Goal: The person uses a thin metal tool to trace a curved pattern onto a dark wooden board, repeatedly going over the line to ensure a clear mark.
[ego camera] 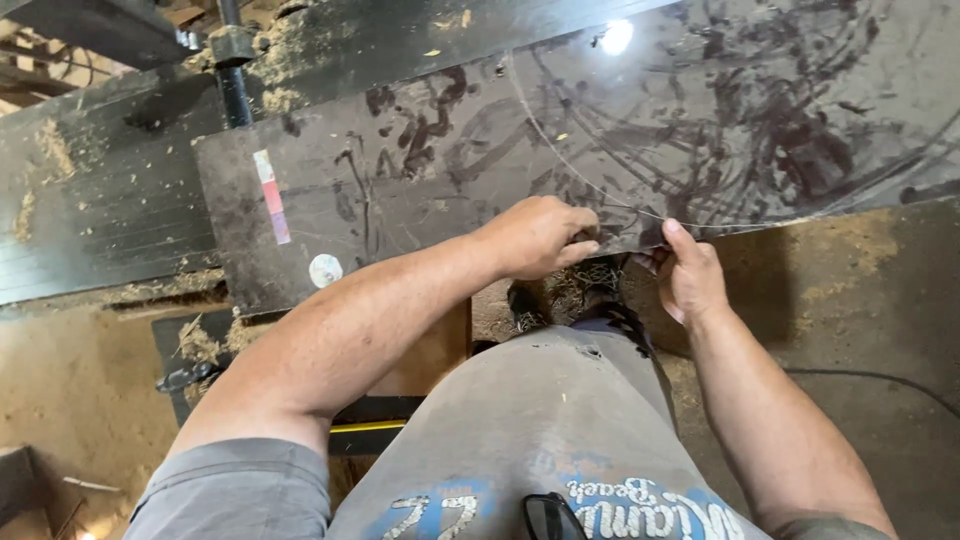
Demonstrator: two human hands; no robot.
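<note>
Head cam, looking down at my own hands over a dark scuffed panel lying on a dark bench w/ sawdust on it. My left hand is closed in a loose fist on the panel's near edge, fingers curled and pinching smthg small there; my right hand is just beside it to the right, thumb up on top of the panel, fingers wrapped under the edge, gripping it. Thin curved line runs from far-centre of the panel down to the near edge, ending right btwn my two hands; can't tell if it's a scribed mark, a wire or a cut. Progress, judging only from how things lie: line looks drawn/laid across the whole panel, panel looks uncut along it, so marking prob done and any cutting not yet begun. Coloured sticker strip and a round pale sticker sit at the panel's left end, well apart from my hands. Black post stands at far left. Hard to see: what my left fingers actually hold, hidden by knuckles; right fingertips hidden under the panel; panel's right end cut off by frame; my foot area below the edge is a blur of shavings; cable on the floor near right runs out of view.
</note>
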